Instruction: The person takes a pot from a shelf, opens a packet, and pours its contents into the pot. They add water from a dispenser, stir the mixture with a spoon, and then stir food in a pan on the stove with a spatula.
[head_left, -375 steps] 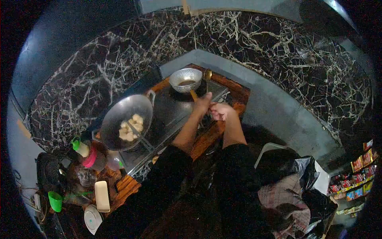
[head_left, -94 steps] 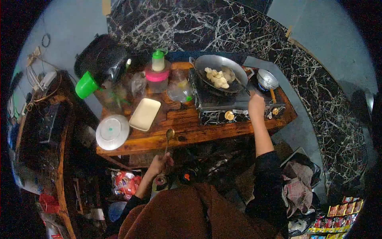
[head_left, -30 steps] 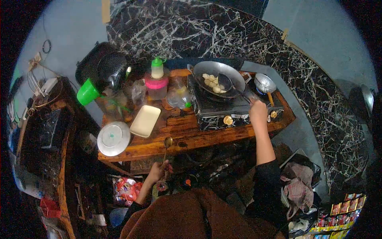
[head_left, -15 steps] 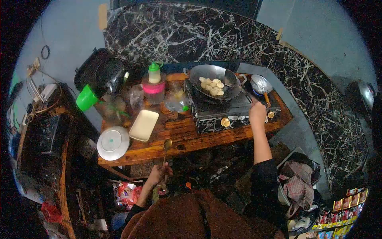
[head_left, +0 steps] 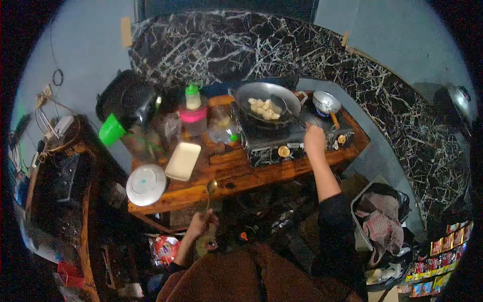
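Observation:
My left hand (head_left: 202, 221) is closed around the handle of a metal spoon (head_left: 212, 188), its bowl pointing up in front of the table edge. My right hand (head_left: 315, 138) grips the dark handle of a spatula (head_left: 299, 120), whose head reaches into the wok. The wok (head_left: 245, 94) sits on the stove (head_left: 264, 144), and pale yellowish pieces of food (head_left: 265, 109) lie in it against the spatula. Right of the wok, a small pan (head_left: 326, 102) with an orange-brown handle stands on the other burner.
On the wooden table (head_left: 226, 173) are a cream tray (head_left: 184, 161), a round metal lid or plate (head_left: 146, 185), a green-capped bottle (head_left: 192, 97) on a pink-lidded container (head_left: 193, 115), and a clear plastic bag (head_left: 222, 130). A green cup (head_left: 111, 130) stands at left. Cloths (head_left: 381, 221) fill a bin at right.
My right hand has moved slightly left, and the spatula head now shows in the wok, with the food pieces bunched differently. My left hand still holds the spoon. The view has shifted a little.

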A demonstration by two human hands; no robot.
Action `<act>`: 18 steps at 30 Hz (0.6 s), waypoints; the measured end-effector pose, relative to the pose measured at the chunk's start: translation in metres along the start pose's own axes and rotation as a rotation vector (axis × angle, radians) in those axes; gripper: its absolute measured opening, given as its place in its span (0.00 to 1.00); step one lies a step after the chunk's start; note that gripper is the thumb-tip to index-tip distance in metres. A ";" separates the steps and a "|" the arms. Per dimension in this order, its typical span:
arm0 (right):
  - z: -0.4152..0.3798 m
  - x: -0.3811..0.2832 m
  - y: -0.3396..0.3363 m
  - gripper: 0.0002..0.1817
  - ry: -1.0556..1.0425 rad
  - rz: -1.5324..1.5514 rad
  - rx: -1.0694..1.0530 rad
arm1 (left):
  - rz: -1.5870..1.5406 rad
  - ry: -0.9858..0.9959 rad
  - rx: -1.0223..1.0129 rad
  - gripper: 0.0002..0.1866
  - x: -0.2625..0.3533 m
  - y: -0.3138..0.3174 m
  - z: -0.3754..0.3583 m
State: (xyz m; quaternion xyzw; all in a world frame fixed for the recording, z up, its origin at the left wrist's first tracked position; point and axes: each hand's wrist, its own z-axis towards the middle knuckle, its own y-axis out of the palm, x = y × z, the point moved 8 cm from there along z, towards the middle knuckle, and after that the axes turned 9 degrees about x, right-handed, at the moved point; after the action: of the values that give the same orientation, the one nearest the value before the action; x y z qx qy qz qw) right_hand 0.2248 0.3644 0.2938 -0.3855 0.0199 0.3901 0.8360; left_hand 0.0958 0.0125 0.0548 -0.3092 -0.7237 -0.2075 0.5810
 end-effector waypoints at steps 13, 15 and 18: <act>0.038 0.029 -0.027 0.11 0.075 -0.016 -0.005 | 0.008 0.057 -0.096 0.23 -0.001 0.055 -0.037; 0.036 0.030 -0.027 0.11 0.066 0.013 -0.001 | 0.046 0.072 -0.057 0.23 0.004 0.061 -0.046; 0.031 0.032 -0.025 0.10 0.060 0.088 0.041 | 0.043 0.030 -0.043 0.23 0.005 0.069 -0.064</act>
State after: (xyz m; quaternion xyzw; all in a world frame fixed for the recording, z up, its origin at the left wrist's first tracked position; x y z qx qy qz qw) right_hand 0.2554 0.3951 0.3205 -0.3786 0.0699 0.4144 0.8246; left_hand 0.1879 0.0213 0.0712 -0.3340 -0.7035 -0.2148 0.5893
